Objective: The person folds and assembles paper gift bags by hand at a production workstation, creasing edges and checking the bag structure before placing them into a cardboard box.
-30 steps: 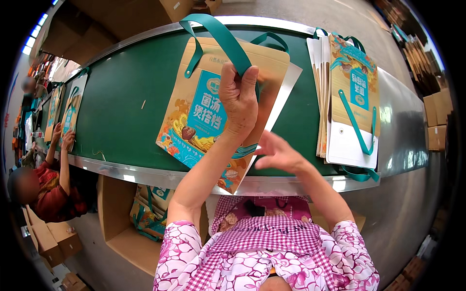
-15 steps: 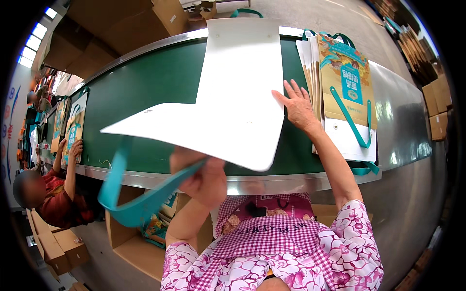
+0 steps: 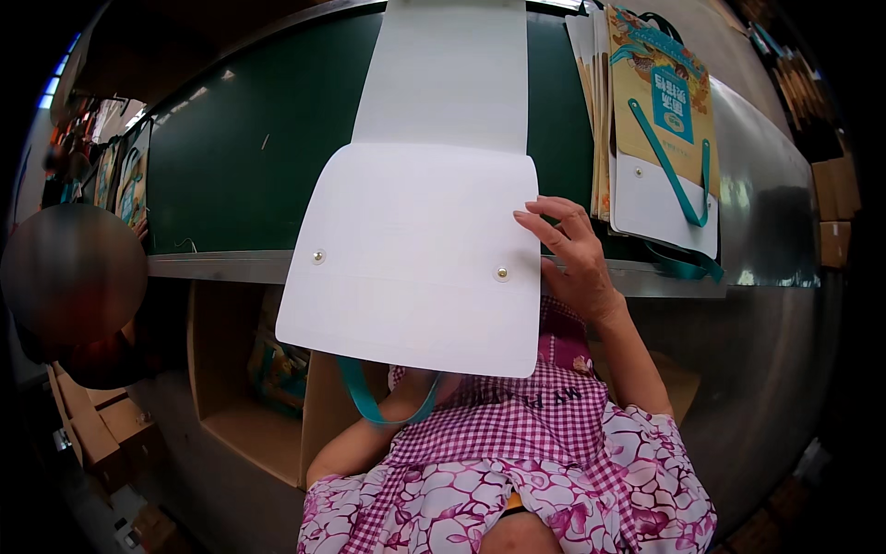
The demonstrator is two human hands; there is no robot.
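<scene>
A large white card panel [image 3: 443,83] lies across the green tabletop, its near part folded up as a flap [image 3: 411,258] that reaches past the table's front edge toward me. Two metal rivets show on the flap. From beneath its lower edge hangs a teal strap handle [image 3: 369,406] in a loop. My left hand [image 3: 425,383] is under the flap beside the strap; its fingers are hidden. At the flap's right edge is my right hand [image 3: 577,254], fingers bent and apart, the fingertips touching the edge.
On the right lies a stack of flat printed gold-and-white bags [image 3: 660,120] with teal straps. The green table [image 3: 249,166] has a metal edge [image 3: 221,265]. Below it is an open cardboard box [image 3: 249,406] holding printed bags. Another person [image 3: 74,286] is at the left.
The flap has turned from a slanted, side-lifted position to lie squarely toward me, showing its rivets. My left hand has gone beneath it, and my right hand has moved nearer with fingers bent.
</scene>
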